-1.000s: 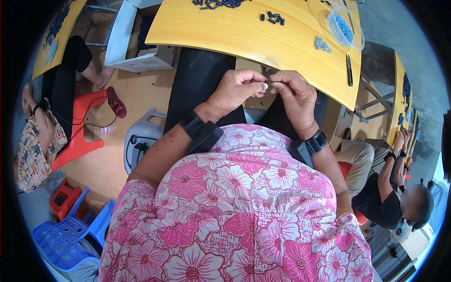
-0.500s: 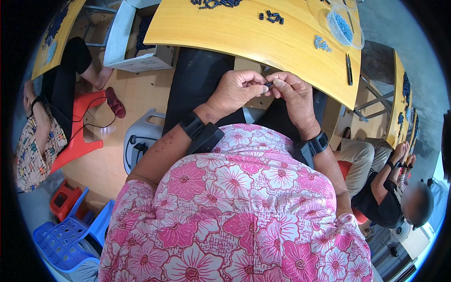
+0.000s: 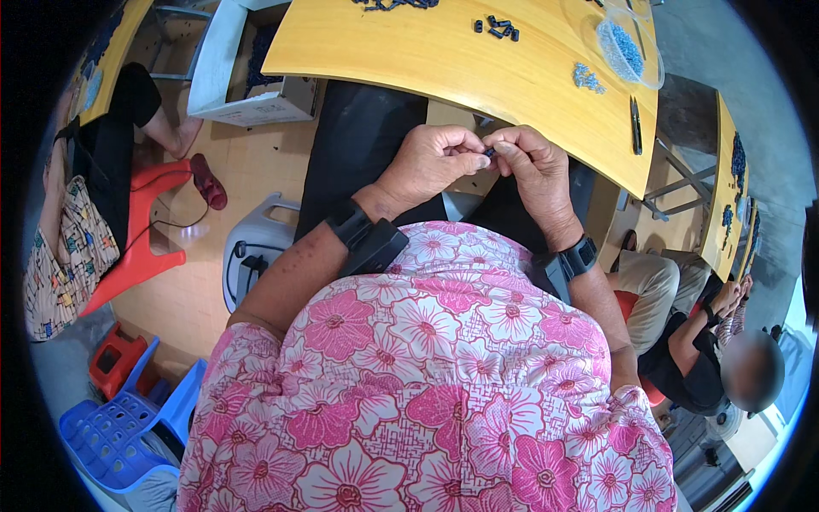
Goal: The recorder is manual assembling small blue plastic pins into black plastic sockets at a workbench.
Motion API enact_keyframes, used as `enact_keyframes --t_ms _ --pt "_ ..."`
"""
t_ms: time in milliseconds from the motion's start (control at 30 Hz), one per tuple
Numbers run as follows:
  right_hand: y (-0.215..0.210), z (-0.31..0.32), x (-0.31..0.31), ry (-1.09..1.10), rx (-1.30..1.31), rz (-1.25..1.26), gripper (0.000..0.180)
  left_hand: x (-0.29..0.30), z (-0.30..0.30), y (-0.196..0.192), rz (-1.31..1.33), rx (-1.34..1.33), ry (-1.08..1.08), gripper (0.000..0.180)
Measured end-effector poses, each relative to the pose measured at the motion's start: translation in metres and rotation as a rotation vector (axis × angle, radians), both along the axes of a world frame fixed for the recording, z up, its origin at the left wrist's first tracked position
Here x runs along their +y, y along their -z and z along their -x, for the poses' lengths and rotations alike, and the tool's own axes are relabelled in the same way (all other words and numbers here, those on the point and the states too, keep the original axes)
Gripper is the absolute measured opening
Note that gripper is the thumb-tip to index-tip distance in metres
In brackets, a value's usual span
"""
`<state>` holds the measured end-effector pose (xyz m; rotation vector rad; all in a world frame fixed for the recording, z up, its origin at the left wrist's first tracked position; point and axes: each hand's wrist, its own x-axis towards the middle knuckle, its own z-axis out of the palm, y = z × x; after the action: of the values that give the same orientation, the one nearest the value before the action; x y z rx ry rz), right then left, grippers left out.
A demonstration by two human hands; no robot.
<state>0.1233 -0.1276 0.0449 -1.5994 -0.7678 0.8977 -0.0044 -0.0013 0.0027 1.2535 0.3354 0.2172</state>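
Note:
Just off the table's near edge, my two hands meet over my lap. My left hand [image 3: 433, 162] pinches a small black part [image 3: 490, 153] between thumb and forefinger. Thumb and fingers of my right hand [image 3: 535, 169] close on the same part from the other side. Most of the part is covered by fingertips, so its exact shape cannot be made out. Beyond my hands, on the yellow wooden table [image 3: 409, 60], lie several short black cylindrical pieces [image 3: 496, 29]. Toward the right is a small heap of light blue and clear bits [image 3: 588, 78].
A clear plastic tub [image 3: 630, 51] of small blue pieces and a black pen [image 3: 635, 125] are on the table's right side. More black parts [image 3: 397, 3] lie at the far edge. A white carton [image 3: 256, 107] stands at left. People sit on both sides, near red stools [image 3: 145, 230].
My hands keep their pinch on the small black part and have barely shifted. At left, the seated person's arms have moved up toward their table; the person at right has shifted their hands slightly.

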Motion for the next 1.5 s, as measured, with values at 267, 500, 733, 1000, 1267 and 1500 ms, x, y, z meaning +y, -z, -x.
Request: enact_keyframes --t_ms 267,500,733,1000,1267,1500 --pt "-0.007 -0.006 0.003 -0.176 -0.546 0.022 0.014 0.000 -0.001 0.007 0.030 0.033 0.025 0.014" --pt "-0.008 -0.002 0.010 -0.248 -0.933 -0.089 0.026 0.000 0.000 0.006 0.116 0.032 -0.004 0.014" --pt "0.004 0.002 0.009 -0.171 -0.752 -0.148 0.025 -0.002 0.000 0.007 0.209 0.015 -0.046 0.016" --pt "-0.005 -0.004 0.001 0.025 0.137 0.110 0.031 0.003 -0.002 -0.001 0.150 0.055 -0.066 0.016" --pt "0.002 -0.003 0.004 -0.027 0.464 0.224 0.040 -0.001 -0.004 0.004 0.093 -0.059 -0.100 0.014" --pt "-0.001 -0.002 0.005 -0.030 0.578 0.225 0.033 -0.002 -0.005 0.007 0.007 -0.096 -0.113 0.007"
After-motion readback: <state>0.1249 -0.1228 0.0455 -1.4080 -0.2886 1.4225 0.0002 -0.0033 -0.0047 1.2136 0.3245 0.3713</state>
